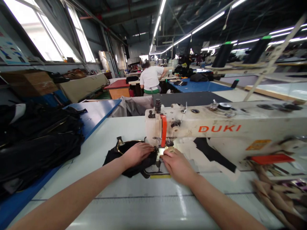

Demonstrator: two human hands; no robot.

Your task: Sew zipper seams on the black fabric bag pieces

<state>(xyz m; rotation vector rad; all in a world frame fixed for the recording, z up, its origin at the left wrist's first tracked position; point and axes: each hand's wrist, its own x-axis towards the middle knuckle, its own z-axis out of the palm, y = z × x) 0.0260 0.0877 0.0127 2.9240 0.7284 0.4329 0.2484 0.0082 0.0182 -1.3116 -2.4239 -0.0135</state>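
A black fabric bag piece [112,156] with a metal zipper lies on the sewing machine's bed, left of the needle. Across it rests my left hand [137,155], its fingers together and reaching to the edge by the presser foot; the thumb is hidden. My right hand [178,164] is just right of the needle area, fingers curled and low over the lit plate. Whatever its fingertips pinch is too small to make out. The white sewing machine [182,127] has an orange guard [163,131] over the needle end, which hides part of the stitching spot.
A heap of black bags [38,140] lies on the blue surface at left. Behind the right hand are a black strip [214,155] and pale pieces. Brown fabric [275,198] sits at right. A ruler strip [134,198] crosses the table. Ahead, a person [151,78] bends over a table.
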